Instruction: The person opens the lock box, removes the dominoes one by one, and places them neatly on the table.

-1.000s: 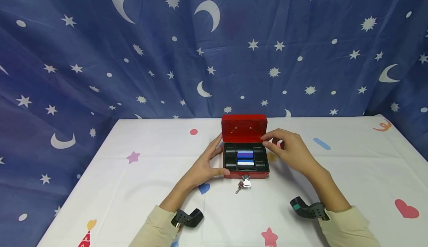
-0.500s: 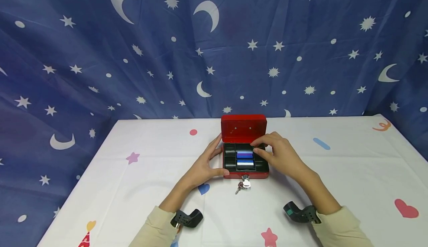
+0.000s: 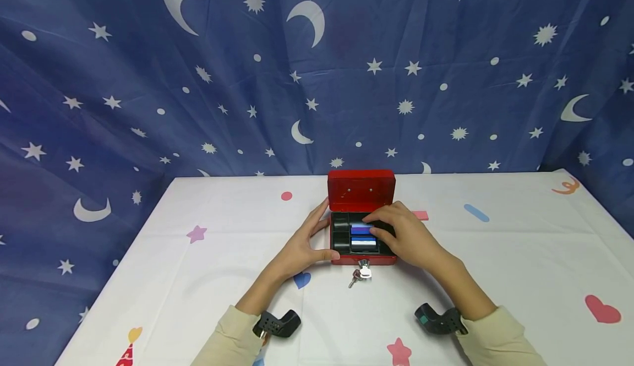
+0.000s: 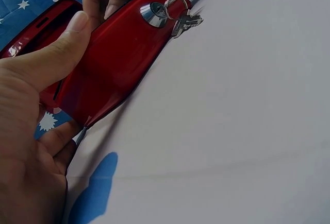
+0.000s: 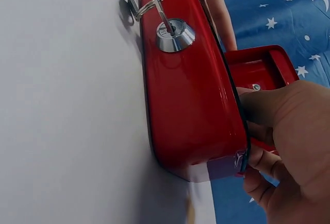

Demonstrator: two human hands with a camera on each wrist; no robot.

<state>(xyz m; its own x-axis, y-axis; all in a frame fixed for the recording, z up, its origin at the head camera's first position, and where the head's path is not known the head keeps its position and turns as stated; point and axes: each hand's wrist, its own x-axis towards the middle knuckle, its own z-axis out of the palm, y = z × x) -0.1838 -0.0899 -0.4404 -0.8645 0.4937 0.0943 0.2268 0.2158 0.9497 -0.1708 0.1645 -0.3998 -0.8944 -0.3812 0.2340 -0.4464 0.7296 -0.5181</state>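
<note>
Head view, centre: left hand (image 3: 303, 247) grips box (image 3: 348, 260); right hand (image 3: 410, 236) half-spread at upper blue piece (image 3: 360, 230), hold unclear. Probably light, stiff; pinch by ends.

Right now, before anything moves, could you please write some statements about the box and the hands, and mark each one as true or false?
1. The lid is open. True.
2. The box is blue. False: the box is red.
3. A key sits in the lock. True.
4. The right hand lies on the table. False: the right hand is over the tray.
5. The left hand touches the box. True.
</note>
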